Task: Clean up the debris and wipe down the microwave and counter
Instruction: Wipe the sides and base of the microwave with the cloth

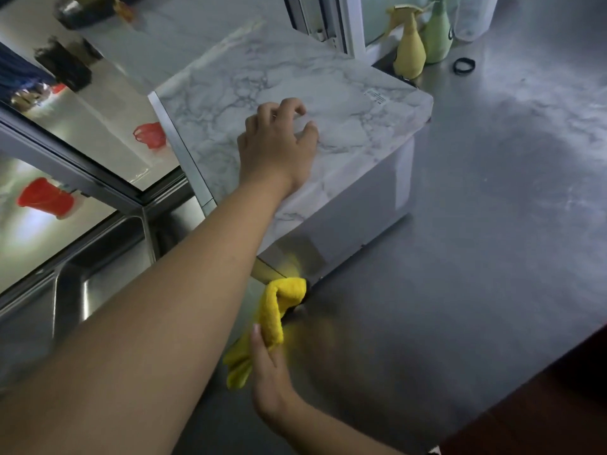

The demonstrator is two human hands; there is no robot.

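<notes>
- Low against the microwave's (295, 103) front corner, the right hand (267, 372) is clamped on a yellow cloth (274, 318), soft and nubbly, bunched into a thick fold whose top presses the appliance's lower edge while a loose tail hangs below the fingers.
- Above it, the left hand (277, 149) rests palm down on the microwave's top, fingers curled and spread, gripping nothing; its forearm stretches long and straight across the view.
- That top is a flat slab with a white-and-grey marble pattern, square-edged, with plain white sides.
- Around it the counter (476, 257) is grey, smooth and faintly mottled, with wide open room to the right up to its front edge.
- Left of the arm sits a shiny steel sink (98, 274).
- Far back stand a yellow spray bottle (409, 50) and a green bottle (437, 34), close together, with a black ring (464, 65) just beside them.
</notes>
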